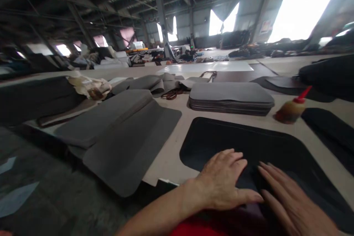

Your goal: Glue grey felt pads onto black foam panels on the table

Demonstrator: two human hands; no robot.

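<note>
- Two bare hands are over the near part of a black panel (pixel 235 136): the left hand (pixel 225 180) lies palm down, fingers slightly bent and thumb stretched out; the right hand (pixel 293 201), a little blurred, has its fingers straight and side by side. Neither shows a grip on anything.
- The panel lies flat on the tabletop (pixel 168 155), straight in front of the person, its far corners rounded; its near edge cannot be made out.
- By its look it should be light and bendy rather than rigid, smooth enough to slide under a palm, and hardly fragile. A far rounded corner, or the two side edges, would give the best hold; lifted by one edge, it would probably sag.
- Beside it on the right lies another black piece (pixel 329 129); near its far right corner stands a bottle (pixel 290 110) with a red nozzle.
- To the left, grey sheets (pixel 135 147) overlap, one hanging past the table's edge.
- Beyond the panel sits a neat stack of grey panels (pixel 231 97), with dark-handled scissors (pixel 171 94) to its left.
- Farther off, a glossy pale sheet (pixel 207 67) lies before bright windows (pixel 224 20).
</note>
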